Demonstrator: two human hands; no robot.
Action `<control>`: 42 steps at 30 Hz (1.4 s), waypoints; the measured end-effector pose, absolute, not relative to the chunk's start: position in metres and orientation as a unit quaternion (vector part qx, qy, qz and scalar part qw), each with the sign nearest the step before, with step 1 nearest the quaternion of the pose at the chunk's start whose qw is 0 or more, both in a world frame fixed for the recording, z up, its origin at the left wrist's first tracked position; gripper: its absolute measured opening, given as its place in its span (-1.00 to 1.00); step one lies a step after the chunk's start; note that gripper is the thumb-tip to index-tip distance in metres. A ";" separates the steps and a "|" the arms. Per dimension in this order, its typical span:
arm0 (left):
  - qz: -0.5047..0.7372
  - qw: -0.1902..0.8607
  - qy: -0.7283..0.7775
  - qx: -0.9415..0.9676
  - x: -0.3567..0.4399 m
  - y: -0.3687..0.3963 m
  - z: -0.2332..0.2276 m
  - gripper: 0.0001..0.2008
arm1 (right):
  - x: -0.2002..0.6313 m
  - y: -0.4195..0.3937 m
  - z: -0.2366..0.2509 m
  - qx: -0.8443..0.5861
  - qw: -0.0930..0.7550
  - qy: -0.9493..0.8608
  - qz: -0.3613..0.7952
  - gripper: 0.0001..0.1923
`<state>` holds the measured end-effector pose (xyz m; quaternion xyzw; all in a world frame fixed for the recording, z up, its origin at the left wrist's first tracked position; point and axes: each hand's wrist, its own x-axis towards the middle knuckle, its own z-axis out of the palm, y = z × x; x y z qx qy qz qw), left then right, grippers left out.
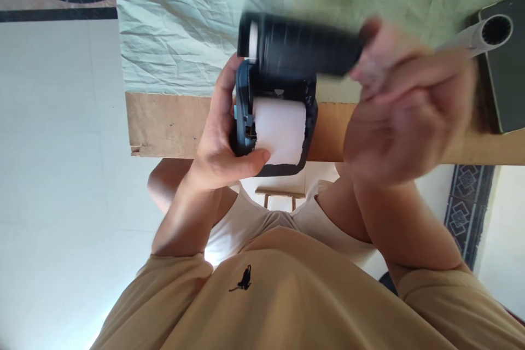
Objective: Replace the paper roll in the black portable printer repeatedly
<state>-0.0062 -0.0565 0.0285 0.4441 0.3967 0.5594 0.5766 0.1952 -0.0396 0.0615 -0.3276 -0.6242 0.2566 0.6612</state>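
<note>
My left hand [221, 142] grips a dark receipt printer [243, 136] by its left side. Its top faces me uncovered, and a white paper roll [283, 131] sits inside with the thumb resting on its lower left edge. Just above the printer, my right hand [410, 104] pinches the right end of a long black piece [307, 46]. That piece is smeared by motion and has a white band near its left end; I cannot make out whether it touches the printer or what exactly it is.
A pale green cloth [184, 27] covers the table, whose bare wooden edge [164, 123] faces me. To the right lies a dark flat panel [508, 87], with a white tube with a dark round end [471, 38] over it. Below the edge is a small wooden stool [281, 193].
</note>
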 end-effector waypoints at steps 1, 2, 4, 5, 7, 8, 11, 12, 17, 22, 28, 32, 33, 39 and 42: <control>0.546 0.576 0.374 0.480 -0.008 -0.055 0.026 -0.11 | 0.194 -0.041 0.064 -0.342 0.679 -0.590 0.271 -0.73; 0.534 0.578 0.342 0.513 -0.009 -0.053 0.025 -0.08 | 0.193 -0.043 0.066 -0.369 0.682 -0.565 0.281 -0.71; 0.516 0.590 0.296 0.545 -0.008 -0.052 0.025 -0.08 | 0.193 -0.046 0.067 -0.415 0.664 -0.546 0.297 -0.75; 0.517 0.597 0.278 0.547 -0.008 -0.052 0.026 -0.10 | 0.193 -0.047 0.066 -0.428 0.645 -0.546 0.321 -0.78; 0.515 0.605 0.269 0.545 -0.006 -0.054 0.031 -0.12 | 0.196 -0.048 0.061 -0.423 0.597 -0.566 0.380 -0.82; 0.513 0.608 0.275 0.540 -0.005 -0.055 0.034 -0.12 | 0.198 -0.048 0.058 -0.415 0.569 -0.585 0.402 -0.78; 0.498 0.637 0.299 0.507 -0.004 -0.059 0.041 -0.16 | 0.202 -0.048 0.054 -0.412 0.469 -0.663 0.413 -0.61; 0.498 0.648 0.301 0.491 -0.003 -0.059 0.042 -0.21 | 0.203 -0.048 0.055 -0.414 0.442 -0.688 0.400 -0.56; 0.537 0.667 0.297 0.422 0.001 -0.059 0.039 -0.45 | 0.205 -0.046 0.060 -0.413 0.386 -0.763 0.314 -0.49; 0.554 0.635 0.361 0.400 0.005 -0.062 0.041 -0.50 | 0.206 -0.044 0.060 -0.400 0.361 -0.781 0.316 -0.50; 0.547 0.623 0.347 0.438 0.000 -0.061 0.034 -0.43 | 0.204 -0.046 0.059 -0.403 0.373 -0.772 0.320 -0.54; 0.549 0.619 0.356 0.434 0.012 -0.061 0.041 -0.45 | 0.203 -0.044 0.054 -0.368 0.411 -0.772 0.316 -0.53; 0.559 0.615 0.371 0.415 0.016 -0.061 0.044 -0.47 | 0.203 -0.044 0.053 -0.361 0.423 -0.769 0.316 -0.49; 0.554 0.646 0.359 0.381 0.021 -0.060 0.054 -0.48 | 0.204 -0.041 0.047 -0.376 0.419 -0.762 0.320 -0.35; 0.533 0.666 0.368 0.370 0.014 -0.061 0.052 -0.52 | 0.203 -0.041 0.048 -0.378 0.412 -0.766 0.318 -0.32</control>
